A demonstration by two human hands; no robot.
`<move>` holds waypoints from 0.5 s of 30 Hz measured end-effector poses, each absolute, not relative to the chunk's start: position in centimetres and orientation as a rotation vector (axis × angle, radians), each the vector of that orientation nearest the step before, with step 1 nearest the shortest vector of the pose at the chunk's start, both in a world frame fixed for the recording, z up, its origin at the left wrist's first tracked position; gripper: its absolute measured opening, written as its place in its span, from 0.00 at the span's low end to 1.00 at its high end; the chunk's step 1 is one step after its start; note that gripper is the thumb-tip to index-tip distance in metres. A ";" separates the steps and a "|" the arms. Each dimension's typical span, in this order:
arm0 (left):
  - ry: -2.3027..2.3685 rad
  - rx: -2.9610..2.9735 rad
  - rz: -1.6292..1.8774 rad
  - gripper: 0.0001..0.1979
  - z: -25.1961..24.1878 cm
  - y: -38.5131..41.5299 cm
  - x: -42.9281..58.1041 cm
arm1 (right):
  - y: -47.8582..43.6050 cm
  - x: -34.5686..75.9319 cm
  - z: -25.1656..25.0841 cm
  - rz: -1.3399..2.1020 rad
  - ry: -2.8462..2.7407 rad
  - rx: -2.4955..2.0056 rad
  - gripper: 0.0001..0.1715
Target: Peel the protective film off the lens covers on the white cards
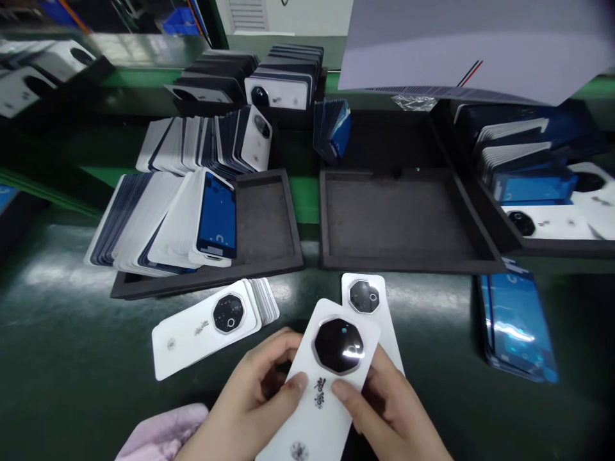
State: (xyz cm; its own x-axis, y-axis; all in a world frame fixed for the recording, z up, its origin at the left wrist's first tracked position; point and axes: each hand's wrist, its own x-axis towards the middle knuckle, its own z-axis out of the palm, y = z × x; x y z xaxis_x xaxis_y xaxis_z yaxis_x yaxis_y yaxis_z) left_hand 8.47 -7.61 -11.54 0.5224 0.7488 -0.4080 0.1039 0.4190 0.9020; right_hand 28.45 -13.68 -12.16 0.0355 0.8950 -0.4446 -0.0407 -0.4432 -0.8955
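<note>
Between my two hands is a white phone back cover (314, 426) with a black eight-sided camera window and dark lettering. My left hand (262, 390) grips its left edge, thumb on the face. On the opposite edge, my right hand (384, 406) pinches it, thumb beside the lettering. Just behind it, partly hidden, lies a second white cover (369, 320) on the dark green table. A fanned stack of white covers (206, 330) rests left of my hands, camera windows toward the right.
A black tray (266, 211) at left carries a leaning row of covers, the front one with blue film (216, 218). Another black tray (398, 218) stands in the middle. Blue film-covered panels (521, 323) lie at right. A white sheet (432, 45) overhangs the back.
</note>
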 end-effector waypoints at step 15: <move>1.018 1.274 0.491 0.15 -12.8 -7.3 9.6 | -12.9 28.4 -14.4 0.670 -1.535 -1.782 0.45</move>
